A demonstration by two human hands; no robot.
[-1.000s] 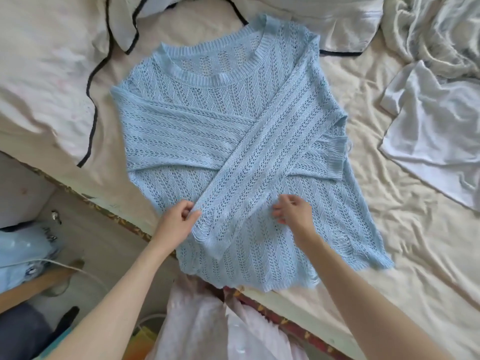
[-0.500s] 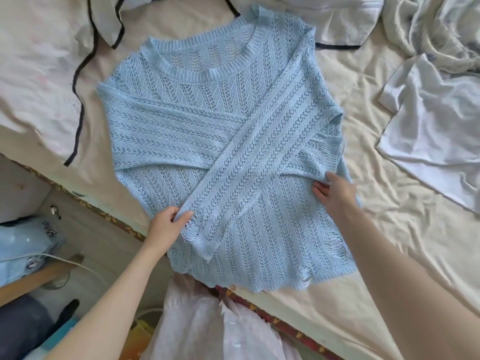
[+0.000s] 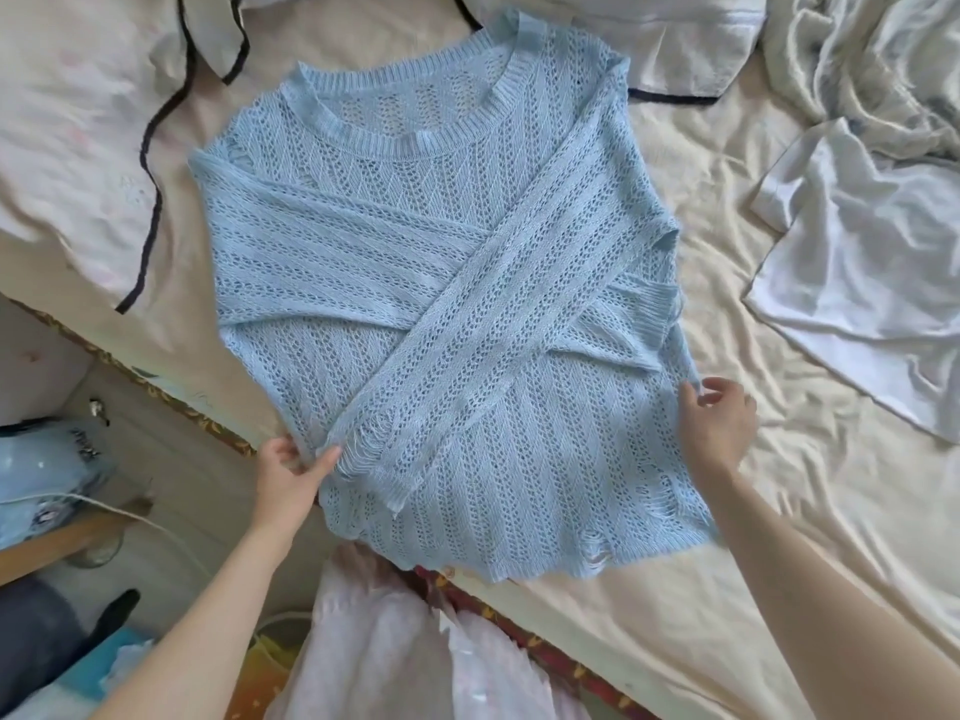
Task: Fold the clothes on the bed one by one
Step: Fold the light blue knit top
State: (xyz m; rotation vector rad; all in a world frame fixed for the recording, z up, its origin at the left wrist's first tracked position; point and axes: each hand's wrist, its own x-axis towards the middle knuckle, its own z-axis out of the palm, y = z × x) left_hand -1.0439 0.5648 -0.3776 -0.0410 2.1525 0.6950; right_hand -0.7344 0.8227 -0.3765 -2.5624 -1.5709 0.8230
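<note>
Currently your light-blue knit sweater point(image 3: 441, 304) lies flat at the bed point(image 3: 727, 589) edge, sleeves crossed. Your left hand point(image 3: 291, 475) pinches its left side edge by the cuff; your right hand point(image 3: 719, 428), fingers loosely curled, touches the right edge. Risk: uneven lifting could slide the crossed sleeves loose, or drag the overhanging hem off.

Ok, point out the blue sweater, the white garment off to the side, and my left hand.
blue sweater point(image 3: 363, 241): head view, on the chest panel below the collar.
white garment point(image 3: 852, 272): head view, on its flat middle.
left hand point(image 3: 291, 472): head view, on the back of the hand.
</note>
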